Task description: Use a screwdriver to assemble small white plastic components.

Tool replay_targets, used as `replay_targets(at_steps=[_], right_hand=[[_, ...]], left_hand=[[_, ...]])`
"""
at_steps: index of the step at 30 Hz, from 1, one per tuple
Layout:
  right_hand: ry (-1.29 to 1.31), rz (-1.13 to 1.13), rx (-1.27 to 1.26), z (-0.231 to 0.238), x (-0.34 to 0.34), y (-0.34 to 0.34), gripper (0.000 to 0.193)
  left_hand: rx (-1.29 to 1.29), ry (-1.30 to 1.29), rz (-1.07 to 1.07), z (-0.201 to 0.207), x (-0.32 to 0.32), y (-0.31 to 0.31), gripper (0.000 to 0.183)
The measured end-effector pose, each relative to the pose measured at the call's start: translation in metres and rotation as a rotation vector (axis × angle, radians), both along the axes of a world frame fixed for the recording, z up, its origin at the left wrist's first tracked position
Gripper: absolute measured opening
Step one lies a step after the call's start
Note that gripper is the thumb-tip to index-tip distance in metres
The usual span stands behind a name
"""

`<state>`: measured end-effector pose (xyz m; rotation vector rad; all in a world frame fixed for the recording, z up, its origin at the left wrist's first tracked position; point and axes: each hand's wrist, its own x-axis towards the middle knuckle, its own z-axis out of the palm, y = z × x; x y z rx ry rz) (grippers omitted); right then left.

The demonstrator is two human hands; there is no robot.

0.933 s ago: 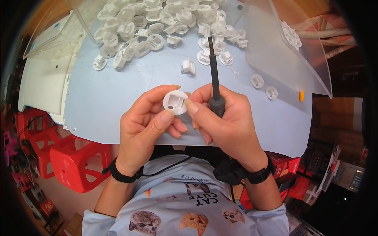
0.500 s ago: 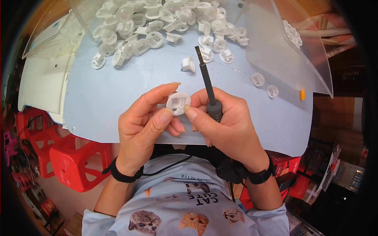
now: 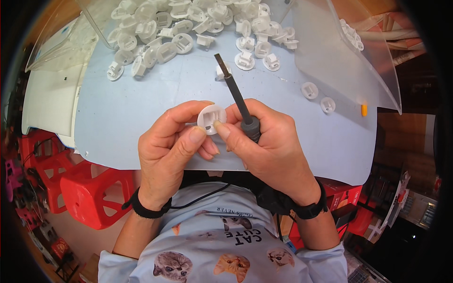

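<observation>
Above the near edge of the table, my left hand [image 3: 165, 144] pinches a round white plastic part [image 3: 212, 114] by its left side, between thumb and fingers. A rectangular recess and a small dark slot show in the part's face. My right hand [image 3: 269, 141] touches the same part with its thumb at the right side. In that hand's grip, a dark screwdriver-like tool [image 3: 239, 98] with a flat metal tip points up and away to the left. Its handle end is hidden in the palm. Behind the tool's shaft, another white part [image 3: 221, 71] lies partly covered.
A heap of similar white parts [image 3: 184, 42] covers the far side of the pale blue table [image 3: 122, 122]. Two loose discs [image 3: 309, 90] and a small yellow piece [image 3: 364, 110] lie at right, beside a clear plastic panel [image 3: 349, 61]. Red stools [image 3: 96, 193] stand at lower left.
The tool's tip has swung left, and it now overlaps the loose white part. Both hands and the held part have shifted slightly up and left; the part's face is turned more toward me.
</observation>
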<state>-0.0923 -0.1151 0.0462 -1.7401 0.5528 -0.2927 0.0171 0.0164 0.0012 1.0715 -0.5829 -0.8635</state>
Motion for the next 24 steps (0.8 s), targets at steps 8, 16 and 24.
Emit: replay_targets(at_steps=[8,16,24], right_hand=[[-0.064,0.002,-0.039,-0.0047,-0.0014,-0.0009,0.016],[0.050,0.010,0.091,0.0030,0.0008,-0.0018,0.022],[-0.020,-0.009,0.065,-0.0049,0.0020,-0.0005,0.024]], left_hand=[[0.012,0.032,0.012,0.0018,0.0008,0.0004,0.035],[0.033,0.060,0.040,0.0021,-0.0005,0.0002,0.036],[0.066,0.048,0.080,0.0039,-0.0036,-0.0010,0.034]])
